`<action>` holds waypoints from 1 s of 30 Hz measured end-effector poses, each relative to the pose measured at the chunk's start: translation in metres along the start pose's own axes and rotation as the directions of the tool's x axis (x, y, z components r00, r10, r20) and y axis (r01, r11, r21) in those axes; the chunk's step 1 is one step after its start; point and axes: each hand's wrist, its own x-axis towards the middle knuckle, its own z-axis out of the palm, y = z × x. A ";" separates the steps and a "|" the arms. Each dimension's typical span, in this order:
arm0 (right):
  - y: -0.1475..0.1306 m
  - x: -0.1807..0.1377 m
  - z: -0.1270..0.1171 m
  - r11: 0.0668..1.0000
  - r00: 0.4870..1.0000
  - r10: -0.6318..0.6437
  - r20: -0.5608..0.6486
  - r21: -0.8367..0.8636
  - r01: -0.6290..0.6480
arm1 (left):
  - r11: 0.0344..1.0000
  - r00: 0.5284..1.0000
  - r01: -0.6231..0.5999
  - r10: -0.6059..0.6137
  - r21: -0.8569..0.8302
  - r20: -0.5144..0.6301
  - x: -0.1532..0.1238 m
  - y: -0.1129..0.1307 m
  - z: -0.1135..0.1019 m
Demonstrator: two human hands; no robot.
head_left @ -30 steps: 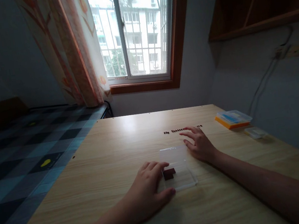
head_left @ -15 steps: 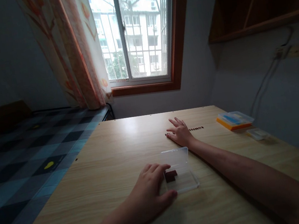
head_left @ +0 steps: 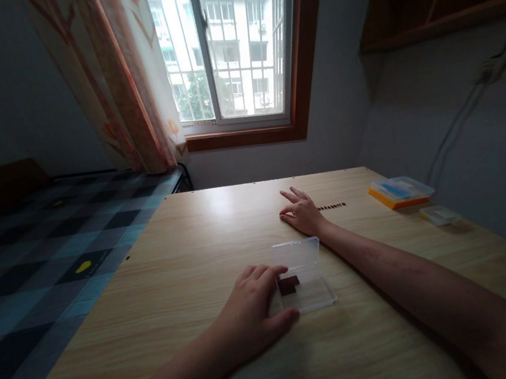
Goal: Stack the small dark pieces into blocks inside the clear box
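My left hand (head_left: 252, 315) lies flat and loose, fingertips on the near edge of the clear plastic box (head_left: 303, 276), gripping nothing. The box sits open on the table (head_left: 175, 275) with a small dark red block (head_left: 288, 285) inside. Farther out, my right hand (head_left: 302, 214) rests open on a row of small dark pieces (head_left: 331, 206). Far right lie a lidded orange-and-blue case (head_left: 399, 192) and a small clear case (head_left: 439, 214); I cannot tell their contents.

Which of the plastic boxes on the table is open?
The clear box under the left hand, lid raised, dark pieces inside. The orange-bottomed box and small clear box near the wall look shut.
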 end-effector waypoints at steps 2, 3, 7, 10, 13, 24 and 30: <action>0.000 -0.001 0.000 1.000 1.000 0.004 -0.005 0.001 -0.004 | 1.000 1.000 0.002 -0.002 0.001 0.000 0.000 0.000 0.000; 0.001 -0.001 0.000 1.000 1.000 0.009 -0.008 0.001 -0.009 | 1.000 1.000 0.001 -0.001 0.000 0.000 0.000 0.000 0.000; 0.001 -0.002 0.001 0.999 0.999 0.043 -0.032 -0.001 -0.043 | 1.000 1.000 -0.008 0.008 0.002 -0.005 0.000 0.000 0.000; 0.001 -0.002 0.001 0.998 0.996 0.071 -0.046 0.000 -0.071 | 1.000 1.000 -0.008 0.008 0.008 -0.007 0.000 -0.001 0.001; 0.002 -0.002 0.001 0.997 0.996 0.075 -0.047 0.009 -0.074 | 1.000 1.000 -0.011 0.011 0.006 -0.008 0.000 -0.002 0.001; -0.003 -0.007 -0.007 0.993 0.977 0.063 -0.204 0.112 -0.040 | 1.000 1.000 -0.002 0.002 -0.007 -0.003 0.000 -0.001 0.001; -0.004 -0.045 -0.033 0.968 0.906 0.181 -0.382 0.233 -0.095 | 1.000 1.000 -0.007 0.006 -0.005 -0.015 0.000 0.000 0.000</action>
